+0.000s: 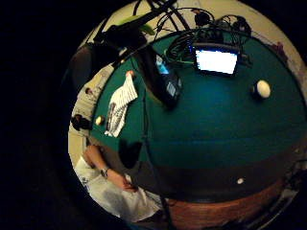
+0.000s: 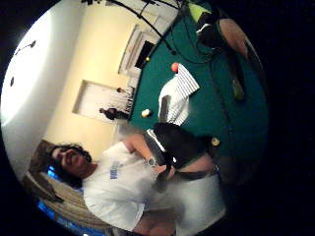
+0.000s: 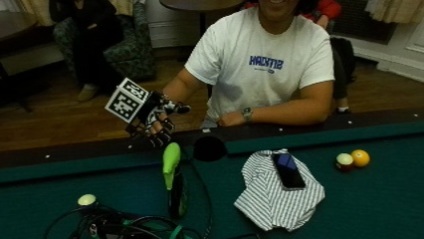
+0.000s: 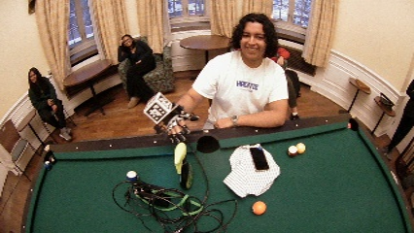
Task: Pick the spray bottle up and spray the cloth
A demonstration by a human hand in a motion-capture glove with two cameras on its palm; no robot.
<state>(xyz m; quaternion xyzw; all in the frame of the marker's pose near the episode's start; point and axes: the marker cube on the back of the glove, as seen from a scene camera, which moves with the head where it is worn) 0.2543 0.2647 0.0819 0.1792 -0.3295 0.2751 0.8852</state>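
A green felt tabletop (image 3: 371, 199) with a dark wooden rail fills a curtained, wood-floored room. The spray bottle (image 3: 174, 181), dark-bodied with a lime-green plastic head, stands upright on the felt near the rail. Just beside it lies the cloth (image 3: 275, 199), crumpled and finely striped, with a glossy black phone (image 3: 289, 170) on top. The gloved right hand (image 3: 154, 122) hovers above the rail, near the bottle, fingers relaxed and hanging downward, holding nothing. Only the wide outside view shows an orange ball (image 4: 259, 208) beyond the cloth.
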